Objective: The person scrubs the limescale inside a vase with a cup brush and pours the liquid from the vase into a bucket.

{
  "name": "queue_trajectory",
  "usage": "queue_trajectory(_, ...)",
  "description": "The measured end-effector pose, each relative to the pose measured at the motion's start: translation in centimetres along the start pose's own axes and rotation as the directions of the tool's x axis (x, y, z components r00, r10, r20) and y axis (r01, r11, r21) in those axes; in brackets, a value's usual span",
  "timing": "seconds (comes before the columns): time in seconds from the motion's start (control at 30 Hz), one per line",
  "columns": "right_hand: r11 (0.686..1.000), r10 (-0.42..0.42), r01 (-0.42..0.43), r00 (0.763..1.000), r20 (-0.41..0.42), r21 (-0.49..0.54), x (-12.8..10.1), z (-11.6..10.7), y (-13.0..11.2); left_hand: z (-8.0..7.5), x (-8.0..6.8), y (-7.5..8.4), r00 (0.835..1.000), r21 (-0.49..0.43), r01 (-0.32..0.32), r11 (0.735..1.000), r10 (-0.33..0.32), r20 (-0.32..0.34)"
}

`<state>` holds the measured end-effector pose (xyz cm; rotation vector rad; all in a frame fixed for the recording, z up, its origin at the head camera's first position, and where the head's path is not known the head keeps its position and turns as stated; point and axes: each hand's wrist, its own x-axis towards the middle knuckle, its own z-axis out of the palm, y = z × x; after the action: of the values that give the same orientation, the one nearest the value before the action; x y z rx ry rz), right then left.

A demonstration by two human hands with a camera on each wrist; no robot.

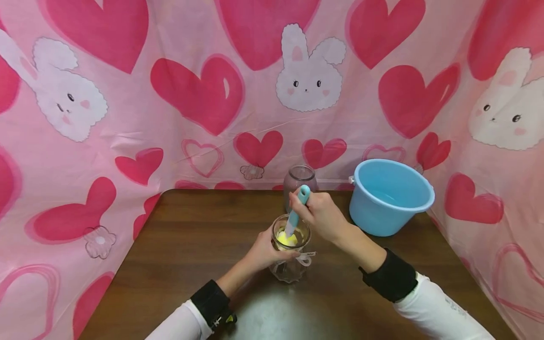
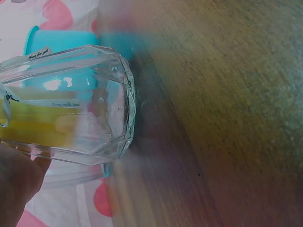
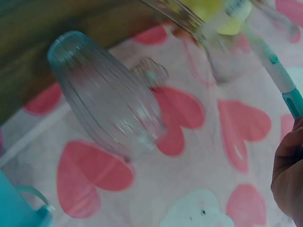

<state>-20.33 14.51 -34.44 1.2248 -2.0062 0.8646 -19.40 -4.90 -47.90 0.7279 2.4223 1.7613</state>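
A clear glass jar [image 1: 289, 272] with a white ribbon [image 1: 305, 258] is near the middle of the table. My left hand [image 1: 267, 250] grips its side, thumb across the front; in the left wrist view, the faceted jar [image 2: 90, 123] shows yellow through its wall. My right hand [image 1: 326, 216] holds the light blue handle of a sponge brush [image 1: 295, 215] from above. The brush's yellow sponge head [image 1: 287, 239] is inside the jar's mouth. In the right wrist view, the sponge head [image 3: 229, 21] looks blurred. Whether the jar's base touches the table cannot be told.
Behind my right hand stands a second, ribbed glass jar [image 1: 291, 189], also seen whole in the right wrist view. A light blue bucket [image 1: 378, 219] is at the table's back right. Pink heart-patterned cloth [image 1: 199, 118] hangs behind the brown table [image 1: 204, 231].
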Motion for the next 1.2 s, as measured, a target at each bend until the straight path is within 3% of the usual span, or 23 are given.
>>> queue_trajectory(0.2, 0.998, 0.065, -0.065, 0.988, -0.137, 0.006, 1.4, -1.5, -0.2, 0.0, 0.1, 0.0, 1.000, 0.014, -0.005, 1.000, 0.006, -0.011)
queue_trajectory(0.4, 0.971, 0.230, -0.225, 0.971, -0.066, 0.078, 0.5, -1.0, 0.0, 0.0, 0.2, 0.2, 1.000, 0.026, -0.021, 0.999, 0.021, -0.014)
queue_trajectory(0.53, 0.938, 0.332, -0.329, 0.943, -0.007, 0.108, 0.0, -0.8, 0.1, 0.0, 0.3, 0.1, 0.999, 0.014, -0.031, 0.999, 0.031, -0.019)
queue_trajectory(0.73, 0.879, 0.474, -0.466, 0.877, -0.078, 0.098, 1.2, -2.3, 0.2, 0.0, 0.3, -0.1, 0.999, 0.036, -0.034, 0.999, 0.034, -0.023)
queue_trajectory(0.8, 0.870, 0.492, -0.484, 0.866, -0.095, 0.096, 1.6, -2.4, 0.3, -0.1, 0.4, -0.1, 0.999, 0.045, -0.036, 0.998, 0.037, -0.023)
queue_trajectory(0.87, 0.872, 0.488, -0.480, 0.869, -0.087, 0.101, 1.5, -1.9, 0.4, -0.1, 0.5, 0.0, 0.999, 0.046, -0.038, 0.998, 0.039, -0.021)
queue_trajectory(1.03, 0.881, 0.455, -0.454, 0.890, 0.018, 0.132, -0.2, 0.4, 0.6, 0.0, 0.4, 0.0, 0.999, 0.033, -0.030, 0.999, 0.030, -0.017)
queue_trajectory(1.13, 0.870, 0.463, -0.472, 0.881, 0.092, 0.141, -0.8, 1.0, 0.6, 0.0, 0.3, -0.1, 1.000, 0.029, -0.009, 1.000, 0.010, -0.015)
queue_trajectory(1.2, 0.863, 0.478, -0.487, 0.873, 0.095, 0.135, -0.5, 0.6, 0.4, -0.1, 0.2, -0.2, 1.000, 0.032, -0.009, 0.999, 0.009, -0.016)
